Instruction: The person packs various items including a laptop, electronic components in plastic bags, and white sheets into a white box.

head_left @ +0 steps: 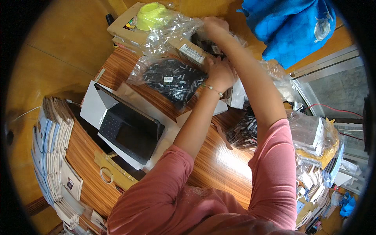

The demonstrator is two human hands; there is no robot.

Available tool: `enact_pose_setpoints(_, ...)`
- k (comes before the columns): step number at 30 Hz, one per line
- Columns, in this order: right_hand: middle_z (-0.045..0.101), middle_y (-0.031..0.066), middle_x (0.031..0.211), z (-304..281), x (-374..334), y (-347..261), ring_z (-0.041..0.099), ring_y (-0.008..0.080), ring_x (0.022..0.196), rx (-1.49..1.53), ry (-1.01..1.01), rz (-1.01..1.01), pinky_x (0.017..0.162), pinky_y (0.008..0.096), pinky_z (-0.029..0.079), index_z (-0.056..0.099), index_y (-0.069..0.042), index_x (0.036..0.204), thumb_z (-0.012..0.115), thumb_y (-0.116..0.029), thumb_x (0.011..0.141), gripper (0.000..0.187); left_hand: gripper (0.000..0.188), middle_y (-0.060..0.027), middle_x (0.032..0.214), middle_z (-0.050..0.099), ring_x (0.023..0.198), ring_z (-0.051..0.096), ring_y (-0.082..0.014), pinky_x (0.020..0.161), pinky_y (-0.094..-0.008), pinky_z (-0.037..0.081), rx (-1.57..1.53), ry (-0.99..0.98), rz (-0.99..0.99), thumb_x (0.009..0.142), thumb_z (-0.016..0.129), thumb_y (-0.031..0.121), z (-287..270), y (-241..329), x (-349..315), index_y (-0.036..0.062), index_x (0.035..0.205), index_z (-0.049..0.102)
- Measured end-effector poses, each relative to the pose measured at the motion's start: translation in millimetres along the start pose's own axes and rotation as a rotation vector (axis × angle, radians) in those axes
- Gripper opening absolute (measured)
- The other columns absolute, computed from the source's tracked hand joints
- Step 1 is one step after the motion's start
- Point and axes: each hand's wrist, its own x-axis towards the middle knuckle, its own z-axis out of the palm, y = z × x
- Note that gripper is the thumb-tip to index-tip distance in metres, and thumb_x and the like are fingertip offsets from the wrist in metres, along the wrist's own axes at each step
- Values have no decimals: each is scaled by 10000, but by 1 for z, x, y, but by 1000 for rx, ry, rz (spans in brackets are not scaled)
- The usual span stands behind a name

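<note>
Left hand [222,74]: placed at the end of a brown carton [192,52], with a beaded bracelet [213,91] worn at the wrist; the fingers are bent, but whether anything is pinched by this grip cannot be told.
Right hand [216,28]: held farther from the body, beside a dark bundle [207,43]; the fingers are curled and mostly hidden, so the state of this grip cannot be told.
Dark bundle: seen between the hands, next to the carton at the back of the surface [223,164]; partly covered by the hands and clear plastic.
Clear bag of black packets [172,80]: laid just in front of the carton, marked with a small white label.
Lime-yellow bowl [150,17]: set at the back left, next to crumpled clear plastic [164,35].
Black laptop-like device [131,133]: placed left of the left forearm, with white sheets partly beneath it.
Tape roll [106,175]: rested near the left edge.
Stacked packets [51,137]: piled at far left.
Blue cloth [290,29]: seen at upper right, beyond the right forearm.
</note>
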Motion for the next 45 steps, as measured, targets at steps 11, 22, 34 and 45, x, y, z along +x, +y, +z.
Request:
enact_pose_setpoints(11,544,116,1057,54,-32,30,473,278,1094,80,387,-343,839,422,432,581,-174,1065,595,-146,714,352,653,-163,1371,286,1290,142,-405,963,-667,63,-52,-19,115,777,552,378,16,1,-20,82,1317,334)
enact_pose_setpoints(22,529,131,1114,31,-45,12,545,335,977,167,294,-288,813,388,451,534,-151,1099,527,-53,723,389,560,-201,1345,303,1279,188,-380,966,-661,81,-98,105,104,795,522,331,15,-13,-24,26,1249,402)
enact_pose_setpoints(34,617,142,960,31,-20,42,570,253,847,850,-205,-191,763,340,443,600,-47,1020,608,-337,771,382,425,-119,1153,536,1173,365,-334,917,-706,62,153,-20,-78,870,300,316,10,-19,25,58,978,619)
enact_pose_setpoints(45,609,60,879,33,-39,62,530,108,746,1127,-458,245,612,292,431,627,-94,997,606,-476,754,454,130,-129,978,598,984,527,-308,841,-538,317,-348,600,-89,778,544,181,-21,-32,13,87,834,613)
